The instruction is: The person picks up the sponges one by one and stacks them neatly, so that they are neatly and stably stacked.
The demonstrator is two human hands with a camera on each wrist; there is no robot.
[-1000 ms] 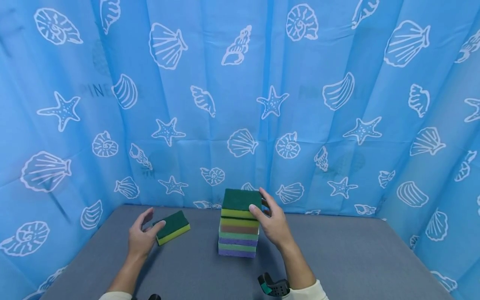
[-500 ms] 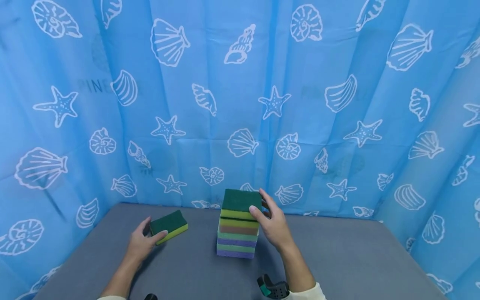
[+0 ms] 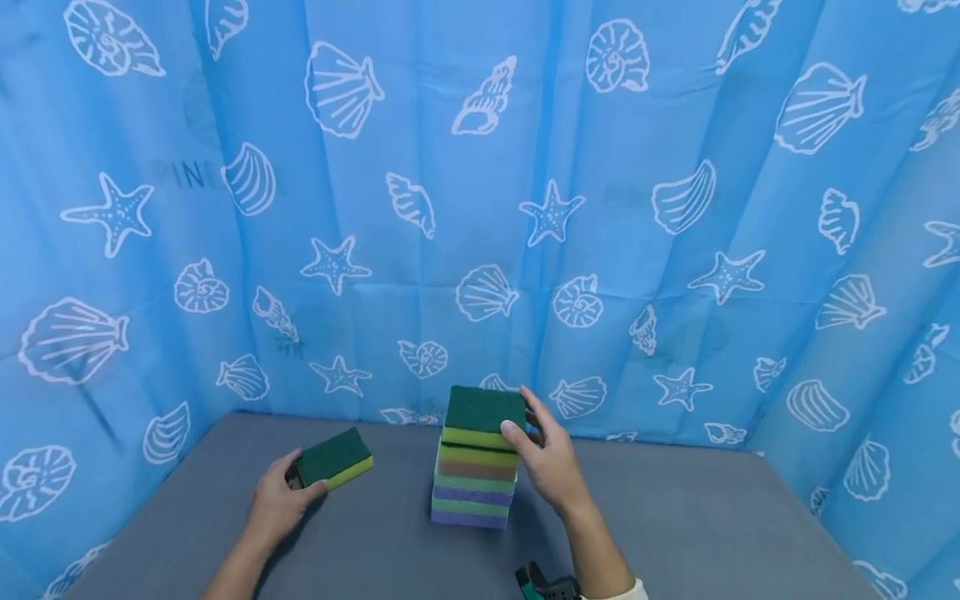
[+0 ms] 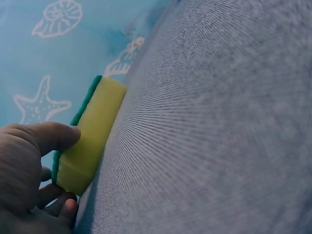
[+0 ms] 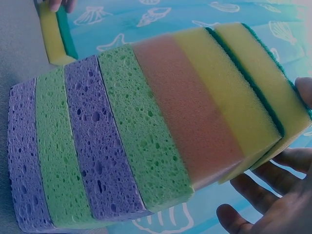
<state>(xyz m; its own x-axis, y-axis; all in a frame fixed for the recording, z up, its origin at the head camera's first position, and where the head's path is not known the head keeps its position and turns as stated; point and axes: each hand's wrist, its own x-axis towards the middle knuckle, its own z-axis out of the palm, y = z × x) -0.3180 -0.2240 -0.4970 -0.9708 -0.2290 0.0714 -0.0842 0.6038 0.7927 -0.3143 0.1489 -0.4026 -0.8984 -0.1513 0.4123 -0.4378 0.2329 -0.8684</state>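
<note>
My left hand [image 3: 276, 504] grips the left end of a yellow sponge [image 3: 333, 458] with a dark green scouring face up. In the left wrist view its thumb presses the yellow side of that scouring sponge [image 4: 92, 136], whose lower edge lies close along the table. At mid table rises a stack of sponges [image 3: 471, 504]: purple and green porous layers at the bottom, then pinkish-orange, then yellow. My right hand [image 3: 555, 462] holds the right end of the top green-and-yellow scouring sponge [image 3: 486, 408], thumb at its front edge. Other right fingers [image 5: 263, 195] spread beside the stack.
A grey cloth-covered table [image 3: 660, 517] runs under everything. Behind it and at both sides hangs a blue curtain [image 3: 420, 317] with white shell prints. A black and green strap [image 3: 543, 583] shows by the right wrist.
My left hand has moved in from loosely beside the scouring sponge to a grip on its end. My right hand stays at the stack's top, and the head view has shifted slightly.
</note>
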